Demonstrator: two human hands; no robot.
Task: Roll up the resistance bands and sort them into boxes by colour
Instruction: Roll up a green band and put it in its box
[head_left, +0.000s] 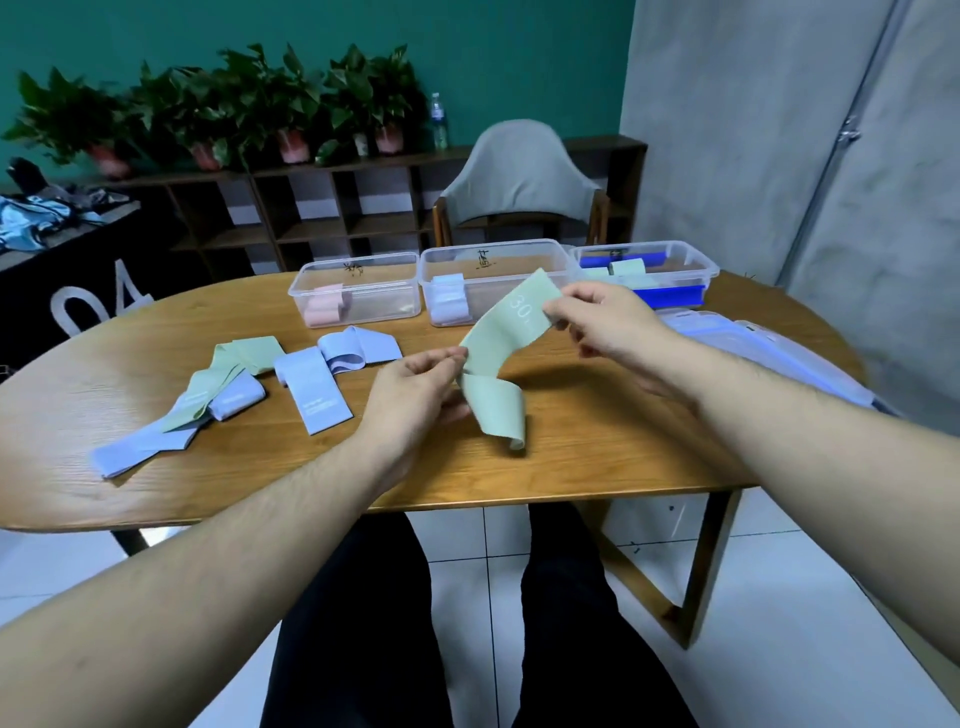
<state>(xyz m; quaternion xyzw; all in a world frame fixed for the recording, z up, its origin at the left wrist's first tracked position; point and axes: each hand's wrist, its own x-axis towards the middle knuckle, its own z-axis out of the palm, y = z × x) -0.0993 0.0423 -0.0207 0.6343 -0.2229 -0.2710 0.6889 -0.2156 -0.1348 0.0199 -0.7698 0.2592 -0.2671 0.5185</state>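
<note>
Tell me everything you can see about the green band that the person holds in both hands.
The green band is a flat, pale green strip, seemingly of soft stretchy material, with white print reading "30" near its upper end. It is unrolled and held above the wooden table. The right hand pinches its upper end; the left hand pinches it near the middle. Its lower part hangs in a loose curl.

We have both bare forearms reaching forward and angled in toward each other. Our left hand (415, 387) sits lower, thumb and forefinger pinching the green band (501, 358) near its middle. Our right hand (605, 322) is raised higher and a little further out, fingers curled, pinching the band's upper end.
</note>
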